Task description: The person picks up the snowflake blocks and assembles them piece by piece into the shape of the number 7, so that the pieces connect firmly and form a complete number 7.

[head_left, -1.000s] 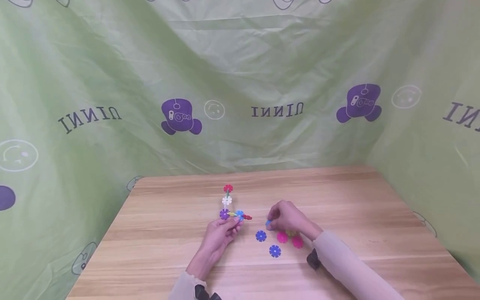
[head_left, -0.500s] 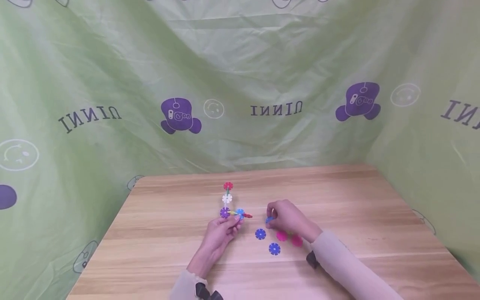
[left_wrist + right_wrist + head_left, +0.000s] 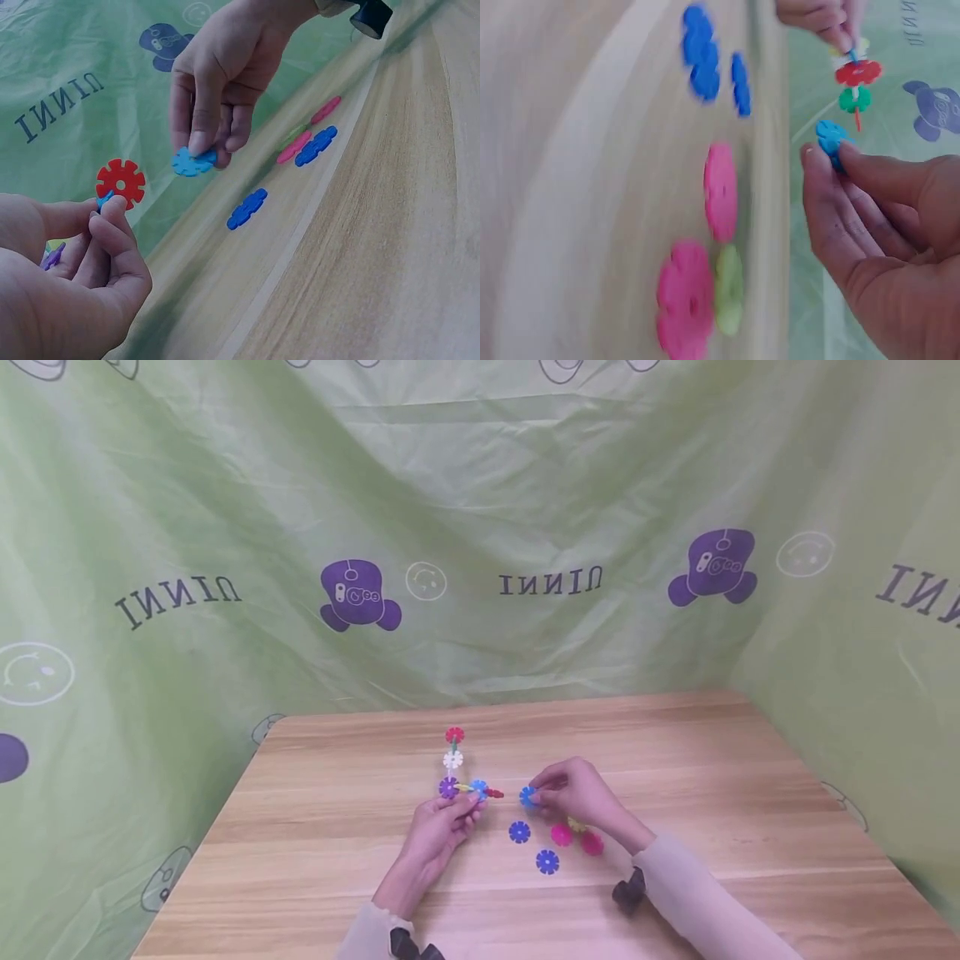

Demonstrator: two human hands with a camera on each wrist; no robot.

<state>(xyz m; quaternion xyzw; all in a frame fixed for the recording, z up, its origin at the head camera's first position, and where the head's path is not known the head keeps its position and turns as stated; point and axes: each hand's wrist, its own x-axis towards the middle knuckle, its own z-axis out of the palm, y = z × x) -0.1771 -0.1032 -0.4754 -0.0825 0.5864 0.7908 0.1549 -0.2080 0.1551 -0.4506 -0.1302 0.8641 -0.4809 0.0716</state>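
- Left hand [image 3: 446, 831]: thumb and finger pinch chain at its light-blue link [image 3: 106, 201]; chain raised above table [image 3: 360, 860], left of right hand [image 3: 577, 793].
- Chain [image 3: 448, 787]: slotted discs joined edge to edge, bent in an L; far end red disc [image 3: 454, 735], then green [image 3: 453, 747], white [image 3: 453, 760], a pale one seen edge-on, purple at the corner; from there yellow [image 3: 464, 787], light-blue link, red end [image 3: 495, 793] pointing toward right hand.
- Right hand: thumb and fingers pinch loose blue disc [image 3: 528, 797] by its edge; disc held above table, near red end, apart from it; flat face shows in head view.
- On table, below and beside right hand: two dark-blue discs [image 3: 519, 832] lying flat, apart from each other; two pink discs [image 3: 561, 835] to their right; yellow-green disc [image 3: 576, 824] by the pinks, partly behind right hand in head view; can't tell if it touches them.
- Rest: wood-grain table; green cloth [image 3: 450, 643] behind and at both sides, purple figures and lettering on it; pale sleeves [image 3: 697, 889]; black device [image 3: 628, 891] at each wrist.
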